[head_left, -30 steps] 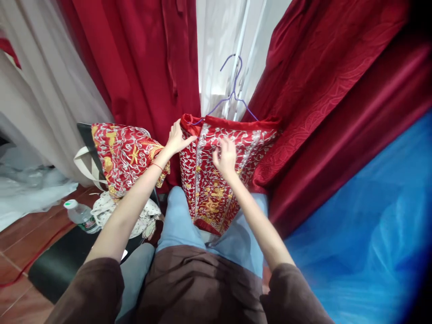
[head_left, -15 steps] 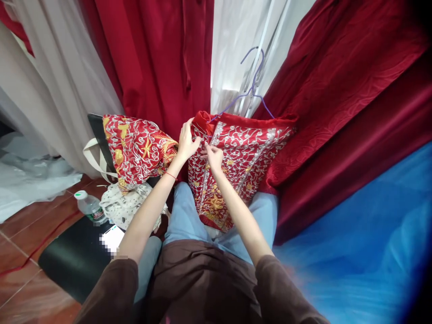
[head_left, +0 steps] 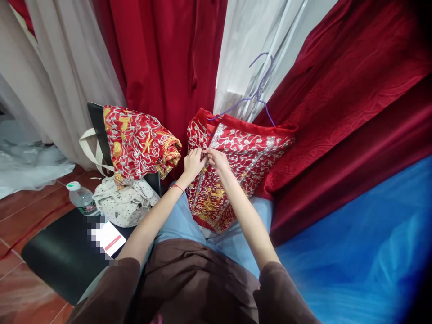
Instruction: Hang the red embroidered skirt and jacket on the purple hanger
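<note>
A red skirt with silver and gold embroidery lies over my knees, its plain red band at the top. The shoulders of a purple clothes hanger sit inside that band. My left hand is closed on the skirt beside the silver-trimmed opening on its left side. Fingertip to fingertip with it, my right hand pinches at the same opening. Whatever small part lies between the fingertips is hidden.
Left of me, a second red embroidered garment hangs over a black chair. A dotted white bag, a water bottle and a lit phone are on the chair. Red curtains hang ahead; blue fabric spreads right.
My left hand has come down from the skirt's top band to meet my right hand at the opening. My right fingers, looser before, are now pinched together. The view has shifted slightly.
</note>
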`<control>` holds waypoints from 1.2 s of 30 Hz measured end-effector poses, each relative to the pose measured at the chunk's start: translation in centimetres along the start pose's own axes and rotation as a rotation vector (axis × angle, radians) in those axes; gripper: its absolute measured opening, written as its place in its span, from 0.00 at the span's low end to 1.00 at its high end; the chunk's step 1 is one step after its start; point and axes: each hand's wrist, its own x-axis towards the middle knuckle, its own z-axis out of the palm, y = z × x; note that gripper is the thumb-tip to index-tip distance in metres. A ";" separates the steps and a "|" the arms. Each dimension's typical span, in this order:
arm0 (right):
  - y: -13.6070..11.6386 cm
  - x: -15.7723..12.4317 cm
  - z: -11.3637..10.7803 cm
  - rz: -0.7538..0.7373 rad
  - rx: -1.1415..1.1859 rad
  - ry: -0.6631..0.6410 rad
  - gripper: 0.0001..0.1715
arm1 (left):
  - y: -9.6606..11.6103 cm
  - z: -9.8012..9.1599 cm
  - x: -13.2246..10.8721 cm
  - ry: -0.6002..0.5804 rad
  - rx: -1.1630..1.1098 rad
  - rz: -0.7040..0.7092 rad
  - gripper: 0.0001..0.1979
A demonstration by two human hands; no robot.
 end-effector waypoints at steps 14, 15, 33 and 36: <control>-3.8 0.9 2.3 -0.107 -0.018 0.137 0.16 | 0.5 -0.4 0.1 -0.007 0.077 0.094 0.13; -4.3 1.1 2.4 -0.105 -0.014 0.149 0.17 | 0.6 -0.4 0.1 -0.004 0.083 0.090 0.13; -9.8 2.3 2.8 -0.280 -0.090 0.235 0.18 | 2.6 -1.1 -1.7 -0.030 0.119 0.097 0.12; -10.0 2.0 1.2 -0.303 -0.431 0.026 0.17 | 1.9 -1.1 -1.6 -0.031 0.110 0.074 0.12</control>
